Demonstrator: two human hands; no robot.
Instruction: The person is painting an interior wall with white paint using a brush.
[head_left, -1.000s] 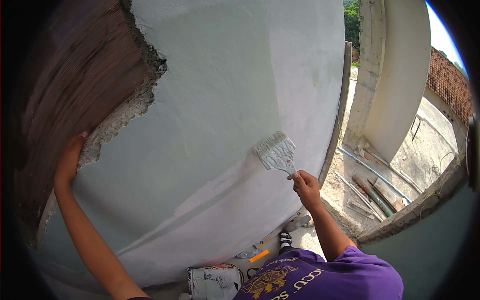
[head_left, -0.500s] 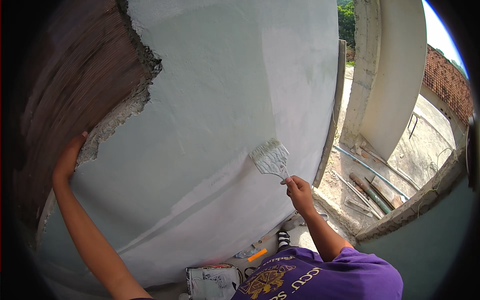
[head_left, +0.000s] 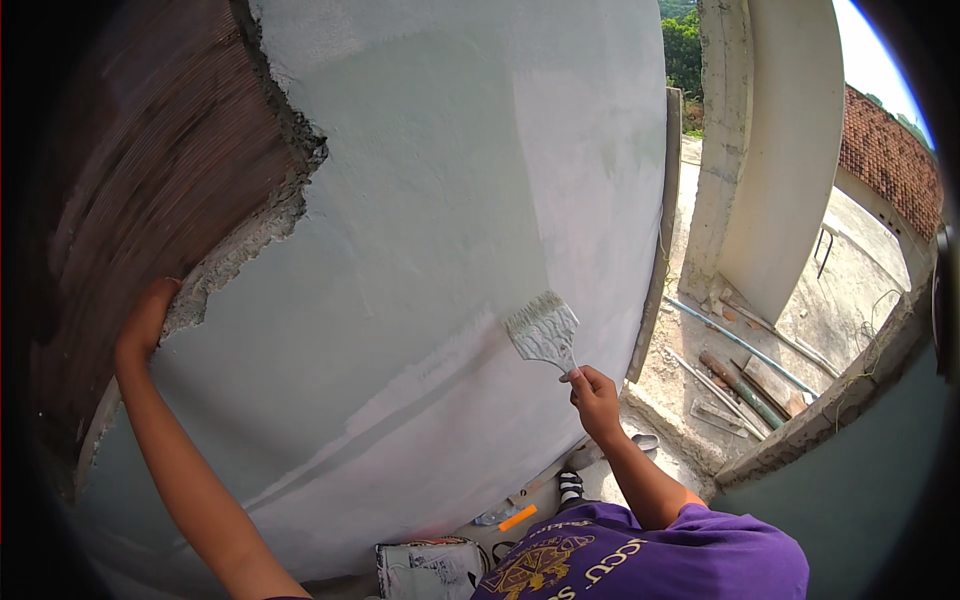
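A wide paintbrush, its body smeared with pale paint, is held by the handle in my right hand. Its bristles point up and left against the wall, beside the line where grey-green paint meets a whiter area. My left hand rests at the broken, rough plaster edge, next to a dark brown ridged surface. The fingers of that hand are partly hidden behind the edge, so their hold is unclear.
A paint-smeared bucket stands at the wall's foot, near an orange strip. Through the opening at right lie pipes and boards beyond a low concrete sill. A concrete column rises behind them.
The view has shifted slightly, and the wall's features sit a little lower and to the left. My right hand and the brush are slightly lower on the wall; the left hand stays at the edge.
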